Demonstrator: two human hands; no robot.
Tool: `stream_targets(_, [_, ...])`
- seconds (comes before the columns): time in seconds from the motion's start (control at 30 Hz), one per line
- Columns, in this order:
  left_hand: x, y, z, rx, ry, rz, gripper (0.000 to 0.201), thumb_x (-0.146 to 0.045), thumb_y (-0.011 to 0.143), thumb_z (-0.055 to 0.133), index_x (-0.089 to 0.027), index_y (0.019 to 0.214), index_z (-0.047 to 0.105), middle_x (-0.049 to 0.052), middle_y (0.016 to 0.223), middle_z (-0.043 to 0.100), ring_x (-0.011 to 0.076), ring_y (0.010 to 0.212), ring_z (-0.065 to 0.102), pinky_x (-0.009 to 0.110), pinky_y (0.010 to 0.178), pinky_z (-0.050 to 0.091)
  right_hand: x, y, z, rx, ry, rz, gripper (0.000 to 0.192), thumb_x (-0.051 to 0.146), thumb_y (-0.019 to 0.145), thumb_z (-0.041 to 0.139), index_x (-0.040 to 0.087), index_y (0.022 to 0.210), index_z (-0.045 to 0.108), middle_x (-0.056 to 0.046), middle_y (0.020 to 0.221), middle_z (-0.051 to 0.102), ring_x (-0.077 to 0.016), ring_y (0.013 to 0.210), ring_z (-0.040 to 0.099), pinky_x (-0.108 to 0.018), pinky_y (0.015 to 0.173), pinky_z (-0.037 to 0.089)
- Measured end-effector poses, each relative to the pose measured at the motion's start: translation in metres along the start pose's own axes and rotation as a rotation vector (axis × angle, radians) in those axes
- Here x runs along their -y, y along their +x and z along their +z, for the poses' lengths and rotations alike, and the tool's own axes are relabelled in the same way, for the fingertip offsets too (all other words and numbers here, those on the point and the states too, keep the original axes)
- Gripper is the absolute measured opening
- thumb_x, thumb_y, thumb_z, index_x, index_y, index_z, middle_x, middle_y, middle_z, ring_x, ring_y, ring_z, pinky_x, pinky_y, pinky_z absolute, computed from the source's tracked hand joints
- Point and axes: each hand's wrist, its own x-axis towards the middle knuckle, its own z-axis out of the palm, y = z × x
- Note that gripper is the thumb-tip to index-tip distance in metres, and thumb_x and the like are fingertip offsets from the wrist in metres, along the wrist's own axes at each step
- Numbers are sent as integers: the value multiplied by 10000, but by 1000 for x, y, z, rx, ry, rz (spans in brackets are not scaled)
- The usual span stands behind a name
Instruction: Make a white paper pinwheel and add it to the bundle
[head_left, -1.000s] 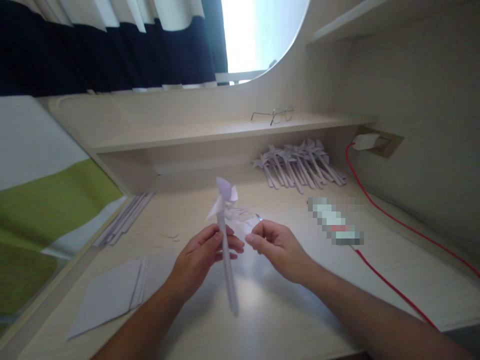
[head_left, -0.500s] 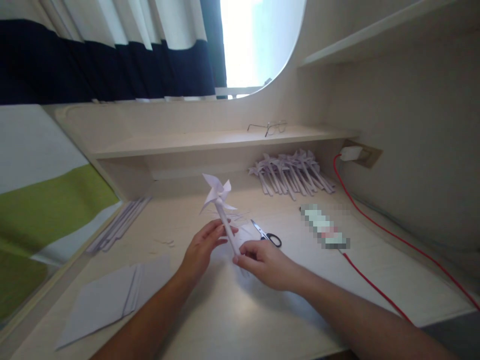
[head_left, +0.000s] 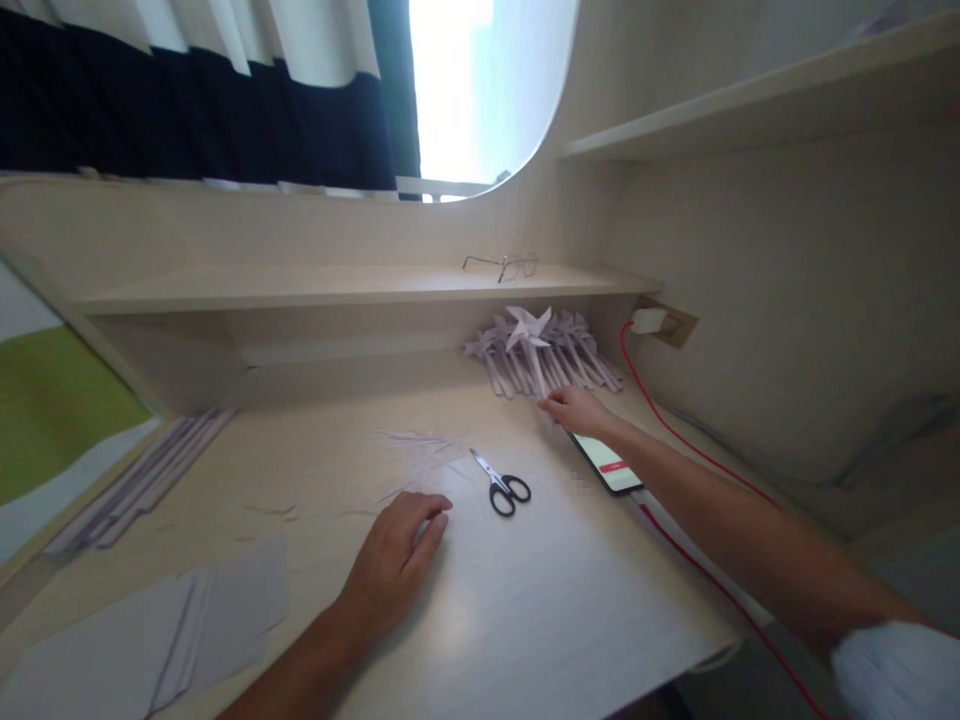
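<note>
My right hand (head_left: 577, 410) pinches the lower end of a white paper pinwheel's (head_left: 529, 330) rolled stick, holding it up in front of a row of similar paper pinwheels (head_left: 487, 350) at the back of the desk. Empty, my left hand (head_left: 401, 550) rests by the desk surface with loosely bent fingers and the thumb apart. Between the two hands lie scissors (head_left: 501, 485) with black handles, blades slightly spread. Thin paper scraps (head_left: 424, 450) are scattered beyond my left hand.
A phone (head_left: 607, 465) on a red cable (head_left: 705, 570) lies under my right forearm. White paper sheets (head_left: 105, 640) are at the front left, folded paper strips (head_left: 150, 480) along the left edge. Glasses (head_left: 517, 266) sit on the low shelf (head_left: 300, 290). A charger (head_left: 649, 320) is plugged in at right.
My right hand has carried the pinwheel away from my left hand, right and back to the row. My left hand has let go and lowered toward the desk. The view has shifted.
</note>
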Motion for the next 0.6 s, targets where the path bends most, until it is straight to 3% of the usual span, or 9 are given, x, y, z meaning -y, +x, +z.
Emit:
stream_targets(0.1, [2, 2, 2, 30, 94, 58, 227, -360, 987, 531, -236, 1052, 709, 102, 1037, 731, 296, 1028, 640, 467, 960, 465, -29, 29, -11, -21, -86, 100, 360, 367, 983, 652, 142, 1263, 629, -98, 1264, 648, -264, 1077, 669, -444, 902, 584])
stream_targets(0.37, [6, 5, 2, 56, 186, 90, 285, -377, 1030, 448, -211, 1061, 678, 87, 1054, 716, 263, 1037, 631, 447, 966, 475, -81, 75, -22, -33, -264, 229, 361, 352, 989, 644, 165, 1296, 609, -104, 1296, 633, -254, 1096, 662, -458, 914, 581])
stream_targets(0.6, [5, 6, -1, 74, 192, 91, 278, -364, 1036, 438, -201, 1057, 663, 87, 1037, 703, 258, 1020, 618, 441, 942, 468, -99, 84, -19, -62, -349, 205, 352, 349, 992, 640, 171, 1295, 611, -106, 1302, 631, -250, 1097, 661, -454, 917, 580])
